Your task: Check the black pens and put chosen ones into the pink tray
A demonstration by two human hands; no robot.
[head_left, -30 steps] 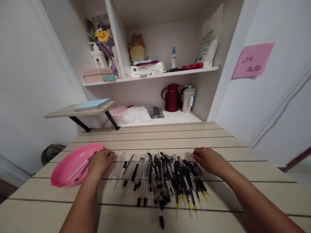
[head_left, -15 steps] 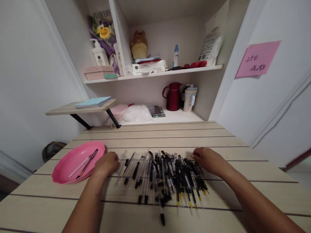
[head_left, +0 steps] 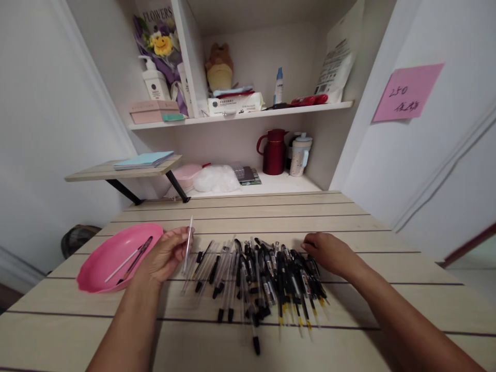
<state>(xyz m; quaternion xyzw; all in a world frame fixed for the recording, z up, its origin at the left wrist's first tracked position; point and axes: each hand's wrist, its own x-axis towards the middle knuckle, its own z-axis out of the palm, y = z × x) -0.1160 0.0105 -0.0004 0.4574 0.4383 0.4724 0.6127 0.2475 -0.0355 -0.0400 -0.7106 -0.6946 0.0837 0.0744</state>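
Tube [head_left: 188, 246] pinched in left hand [head_left: 167, 252], right hand [head_left: 321, 250] curled closed, pens [head_left: 267, 281] spread between

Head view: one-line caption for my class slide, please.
Left hand holds up a tube; right hand rests beside the pen parts.

"FLOWERS" is printed on the bouquet wrapping [head_left: 157, 13], "250" handwritten on the pink note [head_left: 408, 93].

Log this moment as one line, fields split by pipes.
left hand: holding thin translucent tube, raised | right hand: beside pen-part pile, grip unclear | pink tray: white stick, dark pen piece inside
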